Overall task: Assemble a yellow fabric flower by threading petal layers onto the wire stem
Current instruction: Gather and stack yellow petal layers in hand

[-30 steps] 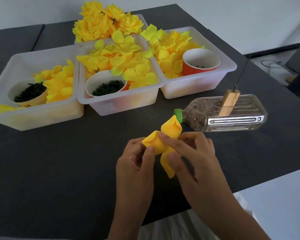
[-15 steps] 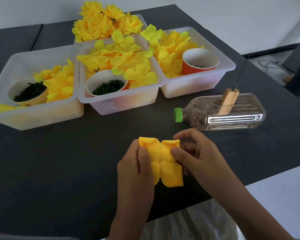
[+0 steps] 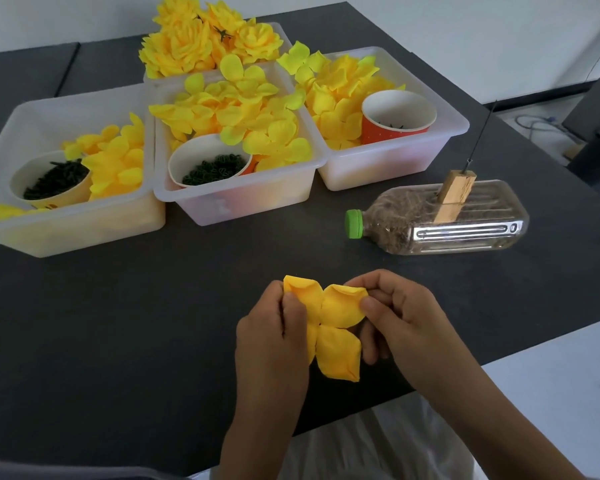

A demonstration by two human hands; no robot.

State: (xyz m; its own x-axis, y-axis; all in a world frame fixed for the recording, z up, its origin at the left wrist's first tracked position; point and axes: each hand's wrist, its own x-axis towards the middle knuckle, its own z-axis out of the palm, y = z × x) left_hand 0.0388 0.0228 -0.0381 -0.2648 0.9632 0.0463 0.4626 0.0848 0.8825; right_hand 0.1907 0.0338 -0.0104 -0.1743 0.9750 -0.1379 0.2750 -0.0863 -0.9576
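Writing: none legible — the bottle's side shows only an embossed silver panel, the cups no readable print.
Petal layer point(image 3: 329, 327): yellow fabric, four rounded lobes w/ soft matte weave, spread flat between both hands above the table's near edge.
Left hand point(image 3: 274, 341): thumb and fingers curled, pinching the upper-left lobe.
Right hand point(image 3: 402, 323): thumb and forefinger pinching the upper-right lobe's rim; other fingers curled behind.
Wire stem point(image 3: 482, 129): thin dark wire, tilted, standing up from a wooden block point(image 3: 454, 195) set in the bottle.
Bottle point(image 3: 440, 220): clear ribbed plastic, lying on its side nr the table's right edge, green cap toward the left, brown fibrous fill inside.
Table point(image 3: 136, 323): dark matte top.
Bins: three translucent plastic tubs along the far edge — left bin point(image 3: 77, 230), middle bin point(image 3: 236, 202), right bin point(image 3: 388, 168) — each w/ loose yellow petals and a paper cup.
Cups: left and middle hold small dark green pieces; red cup point(image 3: 395, 123) looks almost bare inside.
Finished flowers point(image 3: 205, 39): full yellow blooms piled in a tub behind the middle bin.
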